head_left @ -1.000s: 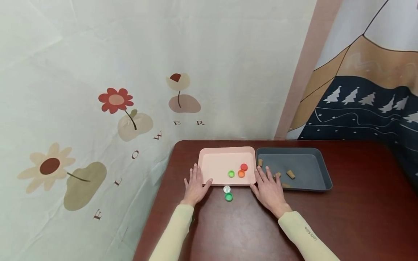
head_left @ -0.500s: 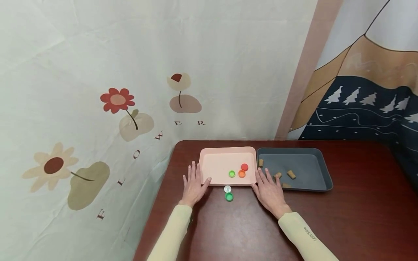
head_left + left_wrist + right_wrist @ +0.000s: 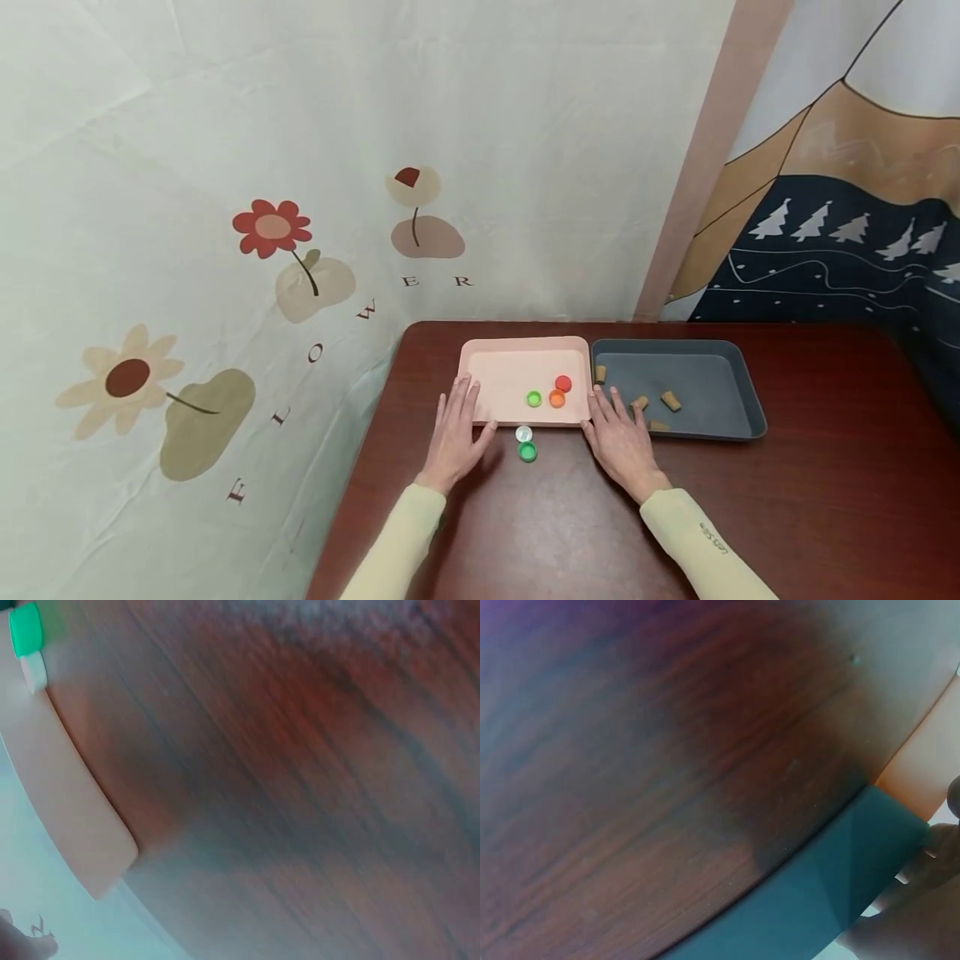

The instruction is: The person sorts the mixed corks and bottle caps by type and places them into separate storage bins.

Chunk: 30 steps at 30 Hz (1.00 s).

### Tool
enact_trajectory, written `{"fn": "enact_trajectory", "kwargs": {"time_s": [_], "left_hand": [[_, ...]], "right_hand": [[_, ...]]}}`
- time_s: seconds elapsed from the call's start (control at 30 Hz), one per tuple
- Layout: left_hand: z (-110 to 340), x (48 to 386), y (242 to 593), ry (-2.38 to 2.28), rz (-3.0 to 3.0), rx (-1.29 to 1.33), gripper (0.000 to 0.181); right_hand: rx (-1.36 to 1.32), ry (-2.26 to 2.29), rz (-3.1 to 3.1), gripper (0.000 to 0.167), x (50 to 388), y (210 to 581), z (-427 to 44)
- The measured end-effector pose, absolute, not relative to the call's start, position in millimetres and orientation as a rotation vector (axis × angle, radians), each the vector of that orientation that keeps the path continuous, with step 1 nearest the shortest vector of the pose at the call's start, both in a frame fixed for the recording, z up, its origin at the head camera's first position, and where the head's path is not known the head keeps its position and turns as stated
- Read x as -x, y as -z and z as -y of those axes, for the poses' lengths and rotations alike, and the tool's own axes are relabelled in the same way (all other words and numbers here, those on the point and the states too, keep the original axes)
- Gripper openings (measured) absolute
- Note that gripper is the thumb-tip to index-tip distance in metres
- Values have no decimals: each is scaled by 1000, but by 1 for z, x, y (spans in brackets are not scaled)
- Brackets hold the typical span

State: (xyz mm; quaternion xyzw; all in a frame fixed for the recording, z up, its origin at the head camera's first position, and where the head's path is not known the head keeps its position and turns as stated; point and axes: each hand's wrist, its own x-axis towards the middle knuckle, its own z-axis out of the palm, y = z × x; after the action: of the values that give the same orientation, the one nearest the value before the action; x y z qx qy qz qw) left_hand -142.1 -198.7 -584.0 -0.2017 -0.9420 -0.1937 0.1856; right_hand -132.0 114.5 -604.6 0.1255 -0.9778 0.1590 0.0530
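My left hand [image 3: 453, 437] hovers at or rests on the front left corner of a pink tray [image 3: 517, 354], its fingers straight; contact is unclear. With fingers spread, my right hand [image 3: 621, 442] lies where the pink tray meets a dark grey tray [image 3: 712, 421], holding nothing. In the pink tray are a light green bottle cap [image 3: 533, 399], an orange cap [image 3: 557, 399] and a red cap [image 3: 563, 383]. A white cap [image 3: 523, 434] and a green cap [image 3: 527, 452] lie on the table before it. The right wrist view shows part of the right hand [image 3: 922, 900] by the grey rim.
Several corks lie in the grey tray, among them one cork [image 3: 671, 401] near its middle and another cork [image 3: 600, 374] at its left wall. The dark red wooden table [image 3: 555, 533] extends around both trays. Printed curtains [image 3: 525, 167] hang behind the table.
My left hand has shifted right and slightly nearer, from the pink tray's left side to its front left corner. The right hand stays about where it was; the caps and corks are unmoved.
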Motion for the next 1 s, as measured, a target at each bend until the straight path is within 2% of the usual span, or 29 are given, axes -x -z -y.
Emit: {"fn": "enact_trajectory", "kwargs": {"time_s": [0.7, 1.0], "left_hand": [[168, 115, 584, 288, 2432, 1124, 51], [153, 107, 587, 172, 2497, 1196, 50]], "right_hand": [[-383, -470, 2954, 57, 131, 606, -116], [-381, -485, 2951, 58, 132, 607, -116]]}}
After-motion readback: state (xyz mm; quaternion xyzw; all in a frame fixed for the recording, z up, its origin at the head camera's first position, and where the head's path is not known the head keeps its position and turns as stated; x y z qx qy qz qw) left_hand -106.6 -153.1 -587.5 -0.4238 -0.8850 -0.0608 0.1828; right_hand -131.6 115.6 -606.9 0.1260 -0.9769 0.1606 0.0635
